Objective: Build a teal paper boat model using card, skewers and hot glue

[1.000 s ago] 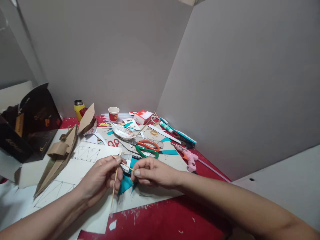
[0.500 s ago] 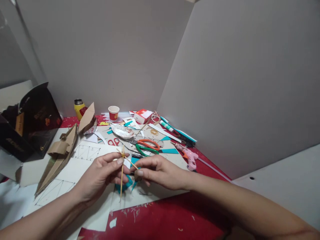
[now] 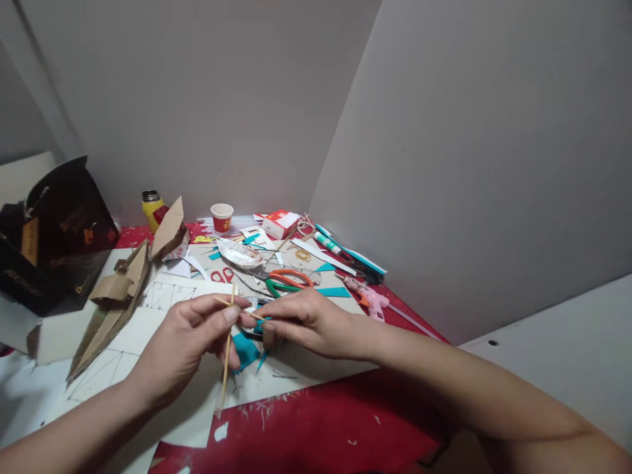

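Note:
Two thin wooden sticks cross each other in front of me. My left hand (image 3: 197,336) pinches the longer wooden stick (image 3: 226,368) close to the crossing, with thumb and forefinger on it. The shorter wooden stick (image 3: 254,315) slants down to the right, and my right hand (image 3: 311,322) grips its right end between thumb and fingers. What binds the crossing is mostly covered by my left thumb. Just beyond my hands lie scissors (image 3: 284,284) with orange and green handles. Teal paper scraps (image 3: 247,350) lie beneath them.
A cardboard boat (image 3: 111,309) rests on sheets with drawn truss lines at the left, beside a black box (image 3: 59,243). A paper cup (image 3: 222,218) and yellow bottle (image 3: 153,210) stand at the back. A pink glue gun (image 3: 372,301) lies right, near the grey wall.
The crossed sticks have shifted slightly left; the long one now leans more and the short one lies flatter. My right hand has risen a little. The view has moved slightly.

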Tool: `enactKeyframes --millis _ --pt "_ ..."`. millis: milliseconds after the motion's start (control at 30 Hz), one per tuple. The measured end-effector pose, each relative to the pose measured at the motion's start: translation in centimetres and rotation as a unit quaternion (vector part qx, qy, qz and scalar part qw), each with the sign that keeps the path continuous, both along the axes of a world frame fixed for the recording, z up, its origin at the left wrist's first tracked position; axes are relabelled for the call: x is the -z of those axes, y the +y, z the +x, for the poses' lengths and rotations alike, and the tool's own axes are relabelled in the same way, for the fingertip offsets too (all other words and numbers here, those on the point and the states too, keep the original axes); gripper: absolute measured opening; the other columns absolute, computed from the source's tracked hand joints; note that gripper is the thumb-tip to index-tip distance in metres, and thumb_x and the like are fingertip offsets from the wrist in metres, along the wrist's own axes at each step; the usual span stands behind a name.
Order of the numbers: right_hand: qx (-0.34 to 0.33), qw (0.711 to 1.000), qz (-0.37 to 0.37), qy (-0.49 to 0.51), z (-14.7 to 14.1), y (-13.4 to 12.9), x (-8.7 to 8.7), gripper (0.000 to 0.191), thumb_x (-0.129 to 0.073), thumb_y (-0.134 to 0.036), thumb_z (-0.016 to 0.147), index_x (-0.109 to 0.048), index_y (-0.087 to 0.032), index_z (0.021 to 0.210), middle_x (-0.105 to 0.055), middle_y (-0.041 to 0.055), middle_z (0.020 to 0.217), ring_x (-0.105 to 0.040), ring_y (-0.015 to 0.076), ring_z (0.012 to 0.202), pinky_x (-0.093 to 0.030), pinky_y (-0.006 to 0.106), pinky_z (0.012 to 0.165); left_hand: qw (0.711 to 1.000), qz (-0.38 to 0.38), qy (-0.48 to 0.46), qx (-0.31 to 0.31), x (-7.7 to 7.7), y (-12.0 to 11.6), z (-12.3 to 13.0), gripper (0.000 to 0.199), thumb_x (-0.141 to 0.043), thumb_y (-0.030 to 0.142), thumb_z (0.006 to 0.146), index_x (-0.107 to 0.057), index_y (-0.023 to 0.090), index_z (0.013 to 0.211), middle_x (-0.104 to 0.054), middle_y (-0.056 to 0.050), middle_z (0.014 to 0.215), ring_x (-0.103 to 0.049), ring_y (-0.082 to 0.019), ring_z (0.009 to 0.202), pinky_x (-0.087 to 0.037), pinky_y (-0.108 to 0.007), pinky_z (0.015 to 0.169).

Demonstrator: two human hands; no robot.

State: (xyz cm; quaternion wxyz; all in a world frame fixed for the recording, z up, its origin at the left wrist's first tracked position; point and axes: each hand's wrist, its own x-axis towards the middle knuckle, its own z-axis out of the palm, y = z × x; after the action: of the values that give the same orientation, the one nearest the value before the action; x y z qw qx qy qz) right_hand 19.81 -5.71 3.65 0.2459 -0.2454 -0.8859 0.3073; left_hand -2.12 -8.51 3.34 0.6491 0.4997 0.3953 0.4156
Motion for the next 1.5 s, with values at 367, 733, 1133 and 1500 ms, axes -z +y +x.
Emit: enactKeyframes --millis 367,733,1133,1500 --pt "0.208 0.972 -0.045 0.097 4.9 1.2 -1.9 0.025 -0.056 -0.033 0.090 -0.071 -0.016 0.102 -0.070 0.0062 0.083 -0.060 0.0119 0.062 -0.051 0.026 0.057 0.970 0.162 0.117 -0.137 -0.5 -1.1 -0.5 0.018 -0.072 0.036 0.078 -0.073 0.022 0.089 -0.075 -0.004 0.076 -0.067 -0.018 0.059 -0.056 -0.027 0.059" --pt "0.227 0.962 -0.127 0.079 6.8 1.7 1.4 0.026 -0.056 -0.035 0.088 -0.071 -0.014 0.095 -0.067 0.0040 0.075 -0.058 0.0100 0.058 -0.048 0.023 0.051 0.971 0.133 0.134 -0.150 1.3 1.3 0.5 0.022 -0.074 0.033 0.076 -0.072 0.017 0.091 -0.075 -0.005 0.082 -0.070 -0.018 0.067 -0.057 -0.025 0.065" --pt "0.181 0.979 -0.092 0.000 6.8 3.1 3.1 0.026 -0.050 -0.031 0.090 -0.070 -0.015 0.097 -0.067 0.0030 0.072 -0.057 0.0118 0.058 -0.045 0.024 0.053 0.927 0.281 0.220 -0.112 5.4 2.8 1.4 0.022 -0.062 0.031 0.085 -0.071 0.019 0.100 -0.074 -0.005 0.088 -0.067 -0.014 0.066 -0.055 -0.024 0.061" --pt "0.169 0.983 -0.061 -0.050 6.5 4.0 3.6 0.027 -0.050 -0.033 0.091 -0.072 -0.017 0.092 -0.062 0.0014 0.069 -0.051 0.0119 0.060 -0.041 0.023 0.054 0.932 0.259 0.244 -0.065 5.5 3.9 2.9 0.020 -0.061 0.030 0.086 -0.073 0.017 0.096 -0.073 -0.004 0.081 -0.063 -0.015 0.068 -0.051 -0.023 0.062"
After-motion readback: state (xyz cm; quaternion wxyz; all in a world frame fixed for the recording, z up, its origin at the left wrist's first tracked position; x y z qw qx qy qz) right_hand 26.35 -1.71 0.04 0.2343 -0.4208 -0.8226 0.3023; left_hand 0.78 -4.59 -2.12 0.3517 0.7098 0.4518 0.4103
